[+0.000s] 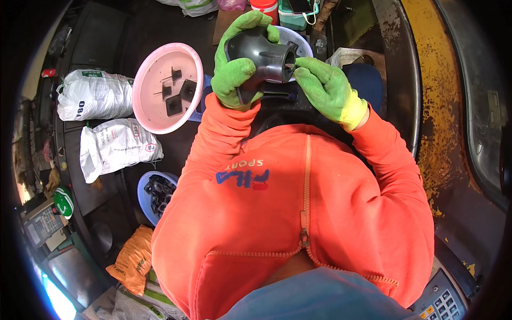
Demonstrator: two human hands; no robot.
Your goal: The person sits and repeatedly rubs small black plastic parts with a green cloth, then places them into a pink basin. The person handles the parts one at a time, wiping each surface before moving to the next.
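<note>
The fingertips of the right hand in a green knit glove with a yellow cuff (326,89) meet the open end of the hollow, glossy black plastic piece (261,56), and the small bit between them is too small to tell. That piece hides much of the round, pale blue plastic basin (303,41) behind it. An orange sleeve (186,178) covers one side of the blue round tub (144,200); the top edge cuts the red cylindrical container (265,6).

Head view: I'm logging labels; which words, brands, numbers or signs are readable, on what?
Wording withheld:
Orange jacket: chest lettering.
Upper white sack: lettering.
Lower white sack: lettering.
Orange bag: blurred lettering.
Green item: blurred marking.
Left panel, right keypad: too small.
Black fitting: none visible.
</note>
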